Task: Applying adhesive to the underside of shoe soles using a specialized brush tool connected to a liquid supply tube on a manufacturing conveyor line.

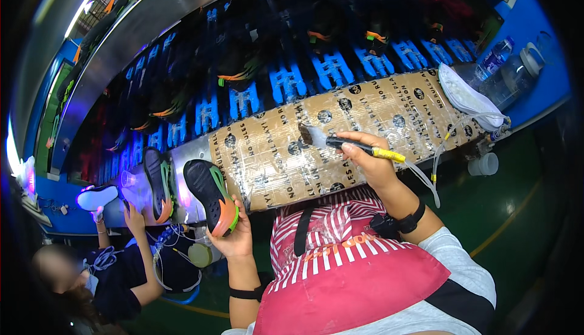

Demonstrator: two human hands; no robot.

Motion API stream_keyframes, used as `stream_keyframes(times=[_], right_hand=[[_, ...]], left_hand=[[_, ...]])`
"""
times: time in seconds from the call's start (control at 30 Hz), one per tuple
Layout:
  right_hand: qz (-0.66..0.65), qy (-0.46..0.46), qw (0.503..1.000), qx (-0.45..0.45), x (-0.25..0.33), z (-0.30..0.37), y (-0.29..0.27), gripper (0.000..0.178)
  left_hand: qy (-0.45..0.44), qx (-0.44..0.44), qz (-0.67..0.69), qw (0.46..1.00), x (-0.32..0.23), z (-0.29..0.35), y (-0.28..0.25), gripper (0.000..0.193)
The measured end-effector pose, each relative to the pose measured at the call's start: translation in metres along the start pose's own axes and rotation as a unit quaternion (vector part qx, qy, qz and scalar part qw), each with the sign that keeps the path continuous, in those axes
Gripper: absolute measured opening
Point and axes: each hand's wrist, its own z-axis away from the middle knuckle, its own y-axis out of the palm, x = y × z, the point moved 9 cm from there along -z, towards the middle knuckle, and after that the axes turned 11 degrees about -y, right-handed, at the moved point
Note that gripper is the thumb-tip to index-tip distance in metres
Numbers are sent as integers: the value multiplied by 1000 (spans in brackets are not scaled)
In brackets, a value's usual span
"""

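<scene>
My left hand [233, 239] is closed around the heel end of a black shoe sole [202, 188] with orange and green side trim. It holds the sole tilted up beside the left edge of a printed cardboard sheet [267, 174]. In my right hand [368, 160] is a glue brush [356, 145] with a dark handle, a yellow rear end and a clear tube. The brush's bristles point left over the cardboard, apart from the sole. A second, similar black sole [157, 183] stands just left of the one I hold.
Beyond the cardboard runs a dark conveyor with blue-lit slats [286, 84] bearing several soles. A co-worker [115, 274] at lower left reaches toward a pale sole [97, 197]. At far right are a plastic bottle [494, 59], a clear jug [517, 79] and a white pad [465, 95].
</scene>
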Motion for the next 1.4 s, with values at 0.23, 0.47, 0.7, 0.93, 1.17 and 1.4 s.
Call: stream_keyframes(times=[0.23, 0.47, 0.7, 0.93, 1.17, 1.4], right_hand=[[-69, -13, 997, -15, 20, 2, 10, 23], [54, -130, 981, 130, 73, 6, 72, 23], [295, -433, 849, 67, 134, 6, 113, 22], [345, -444, 802, 201, 109, 27, 153, 25], [299, -437, 837, 140, 123, 20, 133, 20], [224, -459, 814, 276, 110, 47, 156, 26]], left_hand=[[-55, 44, -191, 979, 39, 5, 35, 73], [-212, 117, -158, 957, 99, -17, 43, 73], [-195, 49, -220, 954, 132, -12, 45, 62], [-252, 55, -248, 934, 129, -6, 5, 60], [-195, 18, -210, 958, 119, -6, 29, 59], [101, 304, -55, 946, 81, -33, -3, 55]])
